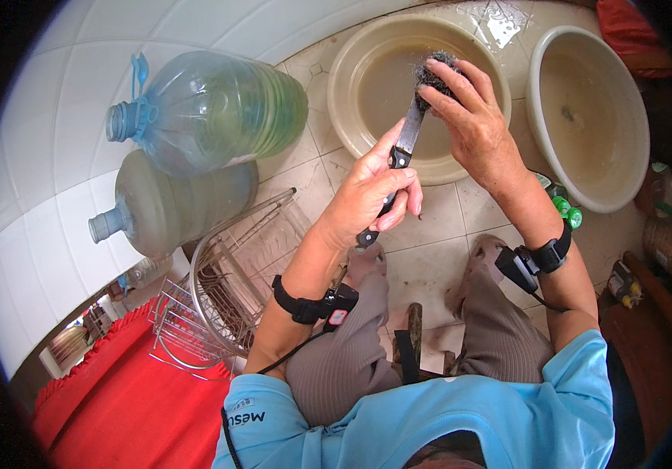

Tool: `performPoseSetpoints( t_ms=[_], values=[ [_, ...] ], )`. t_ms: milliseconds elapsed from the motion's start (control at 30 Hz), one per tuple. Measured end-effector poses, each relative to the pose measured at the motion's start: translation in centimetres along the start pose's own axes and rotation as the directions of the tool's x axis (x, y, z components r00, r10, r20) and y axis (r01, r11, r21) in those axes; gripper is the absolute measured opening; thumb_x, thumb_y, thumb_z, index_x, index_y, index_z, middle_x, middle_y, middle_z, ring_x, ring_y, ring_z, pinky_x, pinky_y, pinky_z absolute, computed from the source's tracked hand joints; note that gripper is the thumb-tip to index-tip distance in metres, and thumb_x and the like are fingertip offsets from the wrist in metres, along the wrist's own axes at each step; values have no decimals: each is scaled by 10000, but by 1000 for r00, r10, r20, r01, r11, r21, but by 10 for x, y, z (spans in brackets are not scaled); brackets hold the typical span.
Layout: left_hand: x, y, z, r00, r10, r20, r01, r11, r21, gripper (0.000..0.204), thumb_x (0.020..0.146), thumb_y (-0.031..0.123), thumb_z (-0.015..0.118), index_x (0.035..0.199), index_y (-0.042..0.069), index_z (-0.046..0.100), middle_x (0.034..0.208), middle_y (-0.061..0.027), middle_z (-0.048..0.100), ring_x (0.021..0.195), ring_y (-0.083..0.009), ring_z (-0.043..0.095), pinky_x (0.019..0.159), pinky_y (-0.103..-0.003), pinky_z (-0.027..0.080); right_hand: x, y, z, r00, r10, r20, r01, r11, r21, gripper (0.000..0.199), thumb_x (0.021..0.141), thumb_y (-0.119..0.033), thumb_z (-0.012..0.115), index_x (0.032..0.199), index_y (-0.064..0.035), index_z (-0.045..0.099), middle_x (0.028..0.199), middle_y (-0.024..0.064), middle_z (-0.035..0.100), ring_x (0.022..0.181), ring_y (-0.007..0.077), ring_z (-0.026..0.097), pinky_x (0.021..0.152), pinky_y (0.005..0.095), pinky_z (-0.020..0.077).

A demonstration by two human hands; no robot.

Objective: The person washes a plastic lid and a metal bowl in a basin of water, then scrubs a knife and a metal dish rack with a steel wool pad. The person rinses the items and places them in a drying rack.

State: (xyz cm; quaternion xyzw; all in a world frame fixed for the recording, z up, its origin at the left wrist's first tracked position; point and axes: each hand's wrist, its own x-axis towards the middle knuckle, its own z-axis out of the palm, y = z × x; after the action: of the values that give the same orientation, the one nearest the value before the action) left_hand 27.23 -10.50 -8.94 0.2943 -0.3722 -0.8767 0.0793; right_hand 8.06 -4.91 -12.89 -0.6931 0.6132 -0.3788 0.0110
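Observation:
My left hand (371, 187) is closed round the black riveted handle of a knife (410, 129), whose blade points up and away from me. In my right hand (476, 117) is a dark steel-wool scrubber (436, 76), pressed against the far end of the blade so that the tip is hidden. Both hands are above the near right part of a beige basin (341, 102) holding cloudy water. To its right stands a second pale basin (537, 86) with murky brownish water and a dark speck in it.
Two big water bottles, one greenish (211, 109) and one greyer (187, 199), lie along the tiled wall at left. Nearer stands a metal wire rack (226, 289) beside a red cloth (117, 391). Green-capped bottles (566, 209) are by my right forearm. The floor tiles (422, 270) look wet and stained.

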Motion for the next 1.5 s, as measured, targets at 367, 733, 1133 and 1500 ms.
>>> performPoseSetpoints(
  t_ms=[367, 733, 1133, 1500],
  values=[
    [-1, -2, -6, 1000, -3, 8, 3, 998, -66, 707, 967, 52, 447, 1568, 159, 91, 694, -140, 599, 360, -82, 413, 343, -196, 340, 2, 2, -1, 996, -70, 61, 68, 997, 38, 489, 621, 62, 628, 1104, -14, 639, 1362, 134, 530, 1265, 386, 472, 960, 441, 454],
    [5, -10, -4, 996, 76, 46, -65, 979, -194, 672, 951, 40, 452, 1539, 151, 148, 973, -176, 569, 487, -118, 514, 392, -203, 395, 5, 25, -1, 932, 273, -238, -208, 942, 264, 363, 793, 76, 646, 1115, -85, 689, 1257, 110, 623, 1176, 324, 547, 992, 384, 459],
    [17, -12, 1, 984, 125, -129, -131, 990, -42, 288, 1012, 132, 483, 1269, 57, 378, 947, -130, 594, 473, -71, 503, 389, -166, 376, -9, 14, 1, 937, 322, -135, -245, 882, 402, 378, 786, 75, 650, 1131, -76, 686, 1279, 128, 607, 1175, 339, 542, 995, 403, 455],
    [9, -10, 1, 998, 55, 18, -51, 983, -175, 607, 1004, 102, 445, 1549, 124, 178, 796, -139, 605, 414, -61, 456, 383, -171, 367, -6, -4, -5, 991, 137, -11, -136, 989, 59, 537, 629, 107, 604, 1133, -74, 644, 1398, 127, 502, 1265, 397, 454, 1038, 481, 434]
  ],
)
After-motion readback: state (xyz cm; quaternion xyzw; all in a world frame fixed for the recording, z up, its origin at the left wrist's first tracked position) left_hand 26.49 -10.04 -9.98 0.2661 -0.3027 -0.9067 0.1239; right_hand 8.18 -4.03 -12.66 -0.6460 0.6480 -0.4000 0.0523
